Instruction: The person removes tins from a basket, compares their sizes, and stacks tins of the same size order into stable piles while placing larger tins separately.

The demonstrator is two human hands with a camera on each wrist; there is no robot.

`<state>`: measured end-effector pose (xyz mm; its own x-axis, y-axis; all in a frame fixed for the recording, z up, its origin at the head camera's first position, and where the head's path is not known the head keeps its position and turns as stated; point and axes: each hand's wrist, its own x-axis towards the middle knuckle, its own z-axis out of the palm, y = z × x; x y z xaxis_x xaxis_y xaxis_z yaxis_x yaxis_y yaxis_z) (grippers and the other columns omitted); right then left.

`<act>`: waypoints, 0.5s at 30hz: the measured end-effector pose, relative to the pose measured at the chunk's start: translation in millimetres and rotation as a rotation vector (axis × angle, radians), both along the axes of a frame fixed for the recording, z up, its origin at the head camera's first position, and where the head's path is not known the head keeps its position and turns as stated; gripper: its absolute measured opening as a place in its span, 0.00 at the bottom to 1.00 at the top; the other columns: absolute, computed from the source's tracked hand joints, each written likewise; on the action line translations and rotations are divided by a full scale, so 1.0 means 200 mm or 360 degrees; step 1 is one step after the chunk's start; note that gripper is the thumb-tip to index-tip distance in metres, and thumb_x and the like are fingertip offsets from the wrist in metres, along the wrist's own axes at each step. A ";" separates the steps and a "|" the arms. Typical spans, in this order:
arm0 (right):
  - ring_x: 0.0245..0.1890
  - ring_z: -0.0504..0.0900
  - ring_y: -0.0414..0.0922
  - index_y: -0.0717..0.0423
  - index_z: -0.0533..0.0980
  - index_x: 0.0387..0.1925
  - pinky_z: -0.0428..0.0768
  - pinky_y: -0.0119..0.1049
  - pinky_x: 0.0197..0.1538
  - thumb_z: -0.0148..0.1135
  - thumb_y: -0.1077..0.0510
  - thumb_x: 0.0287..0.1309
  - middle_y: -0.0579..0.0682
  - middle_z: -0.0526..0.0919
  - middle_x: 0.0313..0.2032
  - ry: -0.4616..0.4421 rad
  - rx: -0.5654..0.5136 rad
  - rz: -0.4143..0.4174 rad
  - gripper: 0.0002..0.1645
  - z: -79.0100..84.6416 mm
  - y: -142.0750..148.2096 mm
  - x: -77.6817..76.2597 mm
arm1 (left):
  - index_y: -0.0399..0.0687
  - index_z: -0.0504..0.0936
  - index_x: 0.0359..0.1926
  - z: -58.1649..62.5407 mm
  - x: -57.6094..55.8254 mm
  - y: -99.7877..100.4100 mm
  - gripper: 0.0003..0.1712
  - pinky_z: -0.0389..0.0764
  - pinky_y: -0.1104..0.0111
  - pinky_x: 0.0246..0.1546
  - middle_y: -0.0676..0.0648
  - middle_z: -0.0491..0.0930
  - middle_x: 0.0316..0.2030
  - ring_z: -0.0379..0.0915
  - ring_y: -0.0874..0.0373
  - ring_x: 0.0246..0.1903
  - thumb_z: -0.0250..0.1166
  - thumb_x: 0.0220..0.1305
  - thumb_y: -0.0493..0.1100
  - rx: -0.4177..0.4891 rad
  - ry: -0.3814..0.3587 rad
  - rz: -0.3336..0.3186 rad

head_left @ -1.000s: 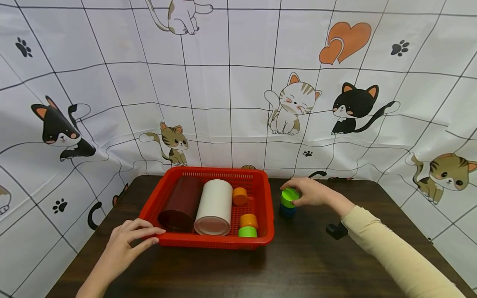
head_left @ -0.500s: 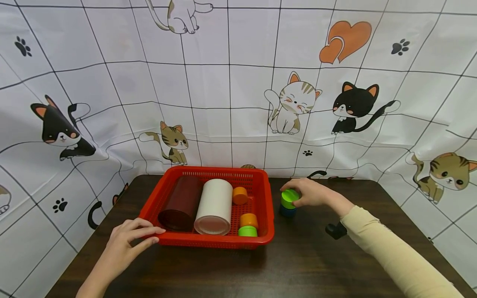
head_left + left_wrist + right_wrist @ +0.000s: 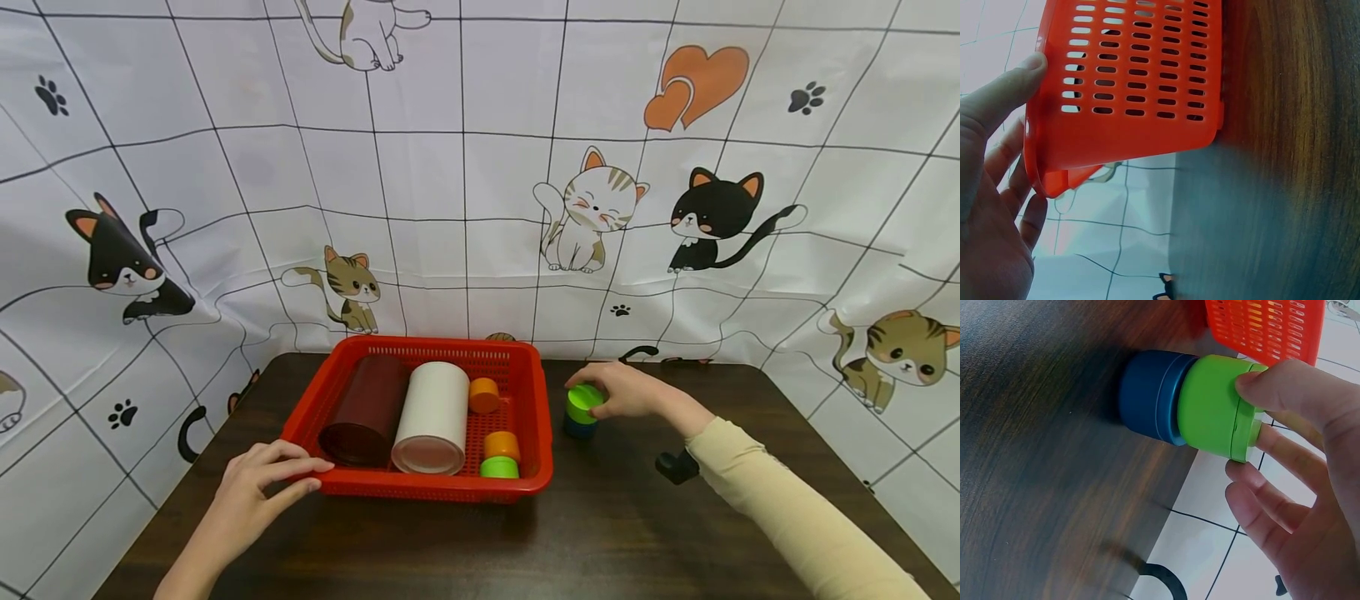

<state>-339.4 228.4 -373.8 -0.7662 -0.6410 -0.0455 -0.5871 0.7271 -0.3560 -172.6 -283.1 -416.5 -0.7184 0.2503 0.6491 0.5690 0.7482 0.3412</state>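
At the right, my right hand [image 3: 624, 388] pinches a small round green container [image 3: 582, 402] between thumb and fingers. A lid seam and a raised ridge on its top show in the right wrist view. The green container sits stacked on a matching dark blue container [image 3: 1150, 394], which stands on the table. My left hand [image 3: 258, 492] grips the near left corner of a red plastic basket [image 3: 1129, 134], thumb on one side of the rim and fingertips on the other. Inside the basket lie a dark brown cylinder [image 3: 369, 408] and a white cylinder [image 3: 432, 412].
Along the basket's right side are two orange containers, one farther back [image 3: 483, 395] and one nearer [image 3: 501, 445], beside a green container [image 3: 498, 467]. The dark wooden table [image 3: 600, 533] backs onto a white cat-print sheet [image 3: 420, 192]. A black shape [image 3: 677, 467] lies under the right forearm.
Both hands keep their places on the basket rim and the green container. The head view shifts very slightly; the stack and basket show no visible movement.
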 end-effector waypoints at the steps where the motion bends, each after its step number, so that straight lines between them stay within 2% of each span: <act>1: 0.42 0.77 0.42 0.49 0.77 0.58 0.79 0.33 0.46 0.70 0.60 0.55 0.50 0.81 0.54 -0.0004 0.0000 -0.0002 0.28 0.00 0.00 0.00 | 0.67 0.89 0.40 0.00 0.00 0.00 0.25 0.58 0.68 0.43 0.65 0.80 0.36 0.64 0.72 0.38 0.79 0.40 0.35 0.0000 -0.0003 0.0001; 8: 0.39 0.77 0.42 0.49 0.77 0.58 0.78 0.32 0.43 0.70 0.61 0.54 0.49 0.81 0.53 -0.0008 0.0012 0.0005 0.28 0.01 0.01 0.00 | 0.70 0.88 0.41 0.00 -0.01 0.01 0.25 0.57 0.59 0.44 0.65 0.79 0.36 0.63 0.72 0.39 0.78 0.42 0.36 0.0025 -0.0060 0.0011; 15: 0.40 0.76 0.43 0.50 0.77 0.58 0.78 0.32 0.43 0.70 0.63 0.52 0.52 0.79 0.56 -0.0039 0.0024 0.0038 0.30 0.03 0.00 0.00 | 0.69 0.88 0.40 -0.01 0.00 0.00 0.27 0.57 0.55 0.43 0.64 0.79 0.35 0.63 0.72 0.40 0.78 0.40 0.34 0.0054 -0.0051 -0.0001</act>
<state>-339.2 227.8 -367.3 -0.7493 -0.6580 -0.0739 -0.5954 0.7184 -0.3596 -172.2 -282.8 -418.3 -0.7388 0.2289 0.6339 0.5579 0.7354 0.3846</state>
